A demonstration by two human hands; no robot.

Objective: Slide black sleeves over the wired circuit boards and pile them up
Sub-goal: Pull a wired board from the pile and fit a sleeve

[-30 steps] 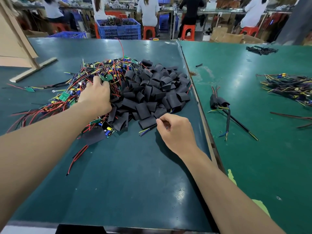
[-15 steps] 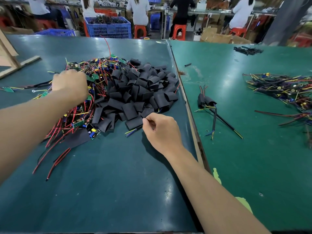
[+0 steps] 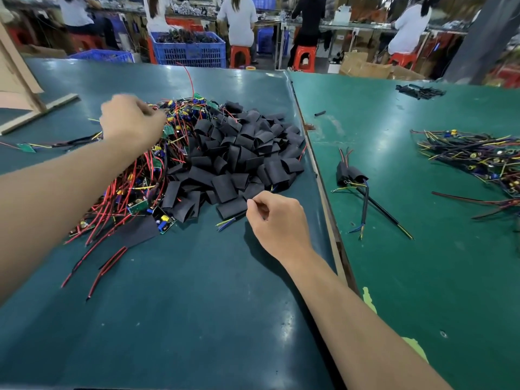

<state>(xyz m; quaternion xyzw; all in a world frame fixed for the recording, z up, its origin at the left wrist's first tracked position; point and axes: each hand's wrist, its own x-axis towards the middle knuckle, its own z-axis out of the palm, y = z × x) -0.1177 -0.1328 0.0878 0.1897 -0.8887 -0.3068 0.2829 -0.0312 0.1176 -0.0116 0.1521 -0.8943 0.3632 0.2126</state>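
I see flat black sleeves (image 3: 242, 161) heaped mid-surface beside tangled red-wired green circuit boards (image 3: 135, 190). Left hand (image 3: 130, 122) blurred, grip curled in wires, hold unclear; right hand (image 3: 277, 220) pinches a sleeve edge
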